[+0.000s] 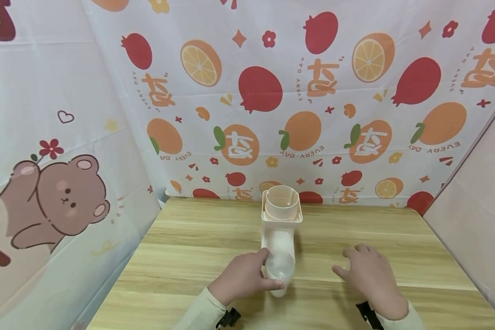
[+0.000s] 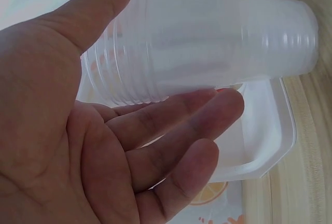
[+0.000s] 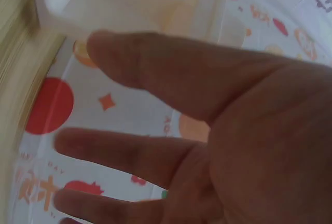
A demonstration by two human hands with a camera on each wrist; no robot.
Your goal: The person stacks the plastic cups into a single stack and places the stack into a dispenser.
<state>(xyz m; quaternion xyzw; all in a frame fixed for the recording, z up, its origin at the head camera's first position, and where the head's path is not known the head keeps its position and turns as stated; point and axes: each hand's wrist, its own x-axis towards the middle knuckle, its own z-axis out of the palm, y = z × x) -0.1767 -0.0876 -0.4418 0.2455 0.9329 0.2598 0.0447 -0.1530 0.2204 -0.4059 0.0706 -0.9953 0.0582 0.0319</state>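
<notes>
A stack of clear plastic cups [image 1: 281, 268] is in front of me near the middle of the table. My left hand [image 1: 247, 275] holds it from the left, thumb on one side and fingers on the other. In the left wrist view the nested rims of the cups [image 2: 202, 42] show close to the palm. Directly behind the stack stands a cream plastic holder [image 1: 282, 223] with a round, open tube on top. To the right, my right hand [image 1: 370, 272] is over the table with fingers spread and holds nothing.
The wooden table [image 1: 198, 243] meets a fruit-print cloth [image 1: 214, 137] at its back edge, close behind the holder. A cloth with a bear print [image 1: 72, 197] hangs along the left side, and a pale cloth [image 1: 478, 197] along the right.
</notes>
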